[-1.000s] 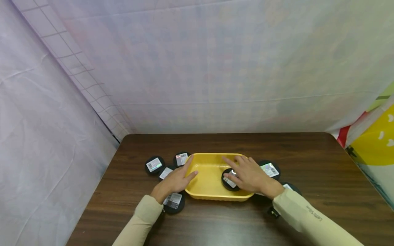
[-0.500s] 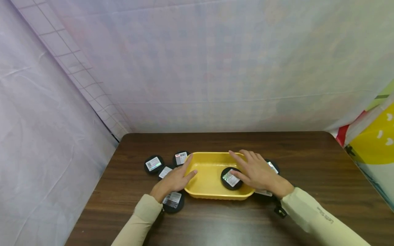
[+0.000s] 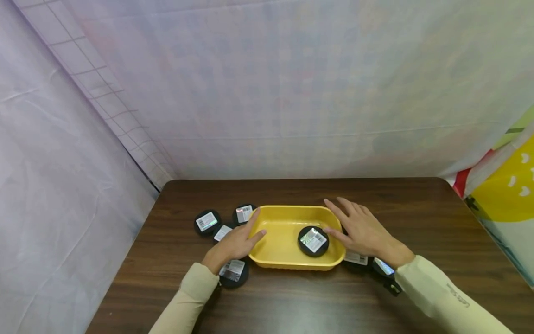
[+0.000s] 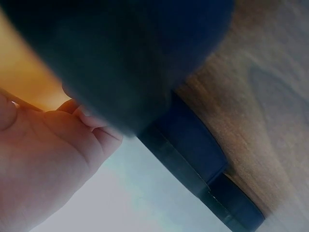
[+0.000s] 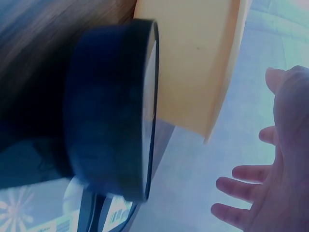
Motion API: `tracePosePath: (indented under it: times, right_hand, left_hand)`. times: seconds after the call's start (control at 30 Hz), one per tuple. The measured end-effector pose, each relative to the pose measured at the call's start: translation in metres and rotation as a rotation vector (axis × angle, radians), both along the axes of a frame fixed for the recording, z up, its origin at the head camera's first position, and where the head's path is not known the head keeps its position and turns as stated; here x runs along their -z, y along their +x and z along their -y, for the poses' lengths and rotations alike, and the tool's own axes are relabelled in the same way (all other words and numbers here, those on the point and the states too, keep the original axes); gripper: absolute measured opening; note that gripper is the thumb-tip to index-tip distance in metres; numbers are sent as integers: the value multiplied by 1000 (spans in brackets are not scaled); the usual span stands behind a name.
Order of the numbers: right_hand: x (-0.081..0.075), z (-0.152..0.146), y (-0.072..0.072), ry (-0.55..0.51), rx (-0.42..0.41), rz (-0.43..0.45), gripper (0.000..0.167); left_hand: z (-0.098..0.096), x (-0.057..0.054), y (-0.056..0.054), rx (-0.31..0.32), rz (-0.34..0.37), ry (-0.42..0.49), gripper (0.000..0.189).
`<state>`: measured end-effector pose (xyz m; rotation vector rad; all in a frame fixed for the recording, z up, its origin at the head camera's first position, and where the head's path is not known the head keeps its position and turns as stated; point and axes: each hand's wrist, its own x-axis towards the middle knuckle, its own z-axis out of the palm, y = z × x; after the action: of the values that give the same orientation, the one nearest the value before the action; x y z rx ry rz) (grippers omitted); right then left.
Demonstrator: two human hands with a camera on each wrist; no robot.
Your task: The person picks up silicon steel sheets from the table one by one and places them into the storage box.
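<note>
Pale cream cloth sleeves (image 3: 438,292) come in from the near side, angled toward each other, and end at two bare hands. At the left end of a yellow, oblong tray with rounded corners (image 3: 273,248), the left hand (image 3: 230,242) lies palm down, forefinger straight along the rim toward the far left corner, thumb straight and pointing inward over the rim; its other fingers are mostly hidden. The right hand (image 3: 363,232) is spread wide at the tray's right end, fingers fanned toward the far right corner, thumb tip just over the rim, with nothing in its grasp.

Inside the tray, toward its right end, a flat, round black disc with a white and silvery label (image 3: 313,241) lies label up, apart from both hands. Four similar labelled black discs (image 3: 207,222) lie beyond the tray's left edge, one of them partly under the left hand; more black discs (image 3: 357,260) sit off its right edge, partly hidden by the right hand and wrist.

All stand on a dark brown wood-grain worktop (image 3: 288,301), the tray set back from its far edge, beyond which hangs whitish cloth (image 3: 283,93).
</note>
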<state>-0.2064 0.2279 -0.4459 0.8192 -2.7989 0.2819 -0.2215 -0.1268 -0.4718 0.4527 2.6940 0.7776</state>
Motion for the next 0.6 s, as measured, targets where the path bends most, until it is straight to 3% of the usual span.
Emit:
tracePosePath:
  times: [0.27,0.6]
  right_hand:
    - [0,-17,5,25,88,73,76]
    - [5,-38,14,23,115,52,76]
  left_hand:
    - [0,2,-1,-5,1,0,68]
    - [0,3,-1,-8,8,-2,68]
